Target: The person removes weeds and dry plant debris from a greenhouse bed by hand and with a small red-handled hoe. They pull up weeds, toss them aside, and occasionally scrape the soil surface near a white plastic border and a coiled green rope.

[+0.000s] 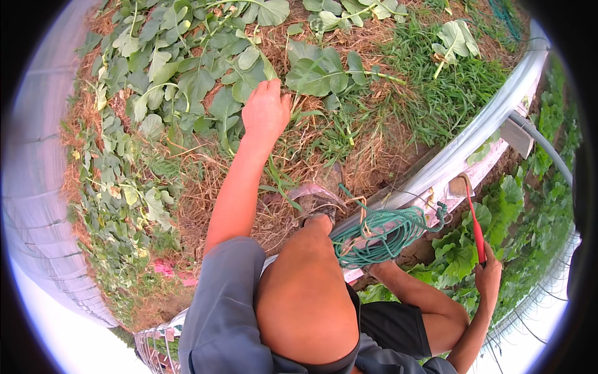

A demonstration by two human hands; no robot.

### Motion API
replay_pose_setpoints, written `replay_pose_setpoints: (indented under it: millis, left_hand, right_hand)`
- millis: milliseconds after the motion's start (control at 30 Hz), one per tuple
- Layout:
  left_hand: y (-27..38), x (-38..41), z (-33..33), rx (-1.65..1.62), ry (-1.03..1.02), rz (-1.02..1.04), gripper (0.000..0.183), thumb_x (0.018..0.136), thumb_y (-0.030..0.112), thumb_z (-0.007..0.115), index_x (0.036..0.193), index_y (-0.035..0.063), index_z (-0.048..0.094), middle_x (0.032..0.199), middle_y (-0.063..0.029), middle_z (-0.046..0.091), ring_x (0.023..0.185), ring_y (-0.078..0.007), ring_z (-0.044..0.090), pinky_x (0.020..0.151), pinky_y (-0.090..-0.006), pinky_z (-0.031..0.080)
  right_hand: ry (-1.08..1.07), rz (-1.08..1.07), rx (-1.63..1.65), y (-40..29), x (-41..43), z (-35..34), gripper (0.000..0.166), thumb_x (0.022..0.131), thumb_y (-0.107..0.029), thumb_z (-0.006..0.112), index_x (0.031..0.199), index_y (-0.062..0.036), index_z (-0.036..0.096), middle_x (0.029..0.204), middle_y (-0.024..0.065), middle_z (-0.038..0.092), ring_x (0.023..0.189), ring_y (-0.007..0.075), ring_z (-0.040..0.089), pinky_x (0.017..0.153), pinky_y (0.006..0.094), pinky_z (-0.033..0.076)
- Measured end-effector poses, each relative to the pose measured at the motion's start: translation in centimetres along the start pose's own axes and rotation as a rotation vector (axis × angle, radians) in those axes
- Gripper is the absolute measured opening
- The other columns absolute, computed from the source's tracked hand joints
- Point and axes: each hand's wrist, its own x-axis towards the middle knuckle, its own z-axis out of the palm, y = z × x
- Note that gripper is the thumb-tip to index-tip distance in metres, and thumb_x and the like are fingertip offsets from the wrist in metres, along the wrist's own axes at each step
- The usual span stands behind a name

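Observation:
My left hand (pixel 266 110) reaches forward over the straw-covered ground, its fingers closed at the edge of a broad green leaf (pixel 268 65); what lies inside the fist is hidden. Leafy plants (pixel 187 70) spread around and beyond it. Off to the right, my right hand (pixel 488 269) grips the red handle of a small hand hoe (pixel 477 229). The hoe's metal blade points away from me, over the pale sheeting beside the lettuce-like plants. A cut leafy stem (pixel 327 72) lies on the grass just right of my left hand.
A coil of green rope (pixel 380 233) rests against the rolled plastic film (pixel 481 126) beside my foot. A curved metal pipe (pixel 544 140) stands past it. Leafy greens (pixel 504 205) grow on the right, and a translucent plastic wall (pixel 37 187) runs along the left.

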Motion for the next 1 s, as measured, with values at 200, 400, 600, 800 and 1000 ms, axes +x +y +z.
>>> replay_pose_setpoints:
  millis: [200, 400, 600, 800, 1000]
  left_hand:
    - [-3.8, 7.2, 10.5, 0.125, 0.023, 0.118, 0.052, 0.083, 0.011, 0.071, 0.132, 0.0096, 0.054, 0.116, -0.0159, 0.065, 0.108, -0.045, 0.062, 0.091, -0.0523, 0.052]
    - [-5.3, 10.2, 10.3, 0.029, -0.206, 0.01, 0.02, 0.082, 0.006, 0.062, 0.098, -0.0019, 0.07, 0.101, -0.0273, 0.07, 0.099, -0.0436, 0.068, 0.089, -0.0514, 0.054]
    - [-5.1, 7.0, 1.3, 0.123, -0.341, 0.036, 0.023, 0.078, 0.004, 0.068, 0.101, 0.0023, 0.071, 0.107, -0.0239, 0.07, 0.103, -0.0433, 0.067, 0.089, -0.0506, 0.055]
    - [5.0, 0.8, -7.5, 0.517, -0.029, 0.119, 0.089, 0.076, 0.02, 0.086, 0.152, 0.0283, 0.042, 0.158, -0.0046, 0.038, 0.145, -0.0403, 0.034, 0.116, -0.0617, 0.028]
    - [5.7, 6.1, 7.1, 0.292, 0.122, 0.544, 0.095, 0.078, -0.003, 0.07, 0.158, 0.0309, 0.031, 0.154, -0.0087, 0.042, 0.147, -0.0328, 0.036, 0.119, -0.0494, 0.03]
  right_hand:
    - [-0.012, 0.026, -0.03, -0.4, 0.4, -0.1, 0.069, 0.073, 0.013, 0.05, 0.138, -0.0059, 0.06, 0.097, 0.0324, 0.066, 0.078, 0.0459, 0.066, 0.073, 0.0477, 0.051]
    - [0.027, -0.027, -0.034, -0.2, 0.2, -0.1, 0.069, 0.072, 0.013, 0.05, 0.137, -0.0071, 0.061, 0.09, 0.033, 0.064, 0.077, 0.0464, 0.065, 0.073, 0.0474, 0.051]
    - [0.007, 0.028, -0.027, -0.8, 0.6, -0.5, 0.066, 0.073, 0.012, 0.05, 0.135, -0.0068, 0.062, 0.092, 0.0318, 0.065, 0.082, 0.0472, 0.066, 0.074, 0.0481, 0.051]
    - [-0.006, 0.082, -0.02, -0.8, -0.4, -0.5, 0.068, 0.072, 0.012, 0.051, 0.136, -0.0093, 0.061, 0.086, 0.032, 0.063, 0.079, 0.0483, 0.064, 0.072, 0.0496, 0.05]
    - [0.021, 0.02, -0.021, -1.1, 0.4, -0.3, 0.069, 0.072, 0.011, 0.051, 0.136, -0.0115, 0.061, 0.083, 0.0321, 0.062, 0.079, 0.0482, 0.064, 0.072, 0.0504, 0.049]
